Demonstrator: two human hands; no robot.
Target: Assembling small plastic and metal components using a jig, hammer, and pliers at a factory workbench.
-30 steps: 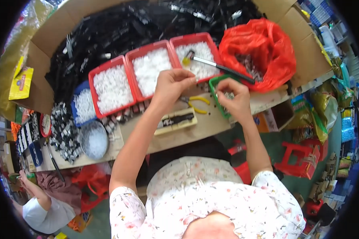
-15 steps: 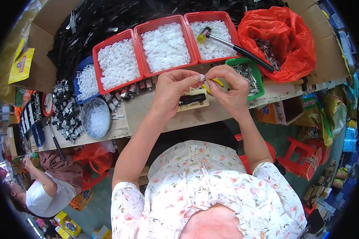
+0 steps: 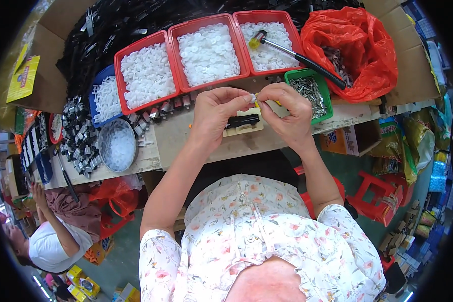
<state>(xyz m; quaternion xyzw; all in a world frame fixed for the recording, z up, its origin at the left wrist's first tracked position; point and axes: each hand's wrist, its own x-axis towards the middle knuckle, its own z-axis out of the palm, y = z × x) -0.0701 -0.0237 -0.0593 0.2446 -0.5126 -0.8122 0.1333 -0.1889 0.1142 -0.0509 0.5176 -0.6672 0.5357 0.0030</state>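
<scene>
The small, white, roundish piece that looks like plastic (image 3: pixel 253 98) is up above the table (image 3: pixel 186 143), between the person's two hands. It is pale and a bit shiny, but fingertips hide much of it, so its full shape is hard to see. The left hand (image 3: pixel 212 113) pinches it tightly between thumb and first finger. The right hand (image 3: pixel 291 115) has its thumb and first finger close together at the piece's right side; I cannot tell if they hold it or something thin. Just right is a green plastic tray (image 3: pixel 323 118) of thin silver metal pins (image 3: pixel 307 90). Beyond the hands are red plastic trays (image 3: pixel 175 59) of white bits (image 3: pixel 209 53).
</scene>
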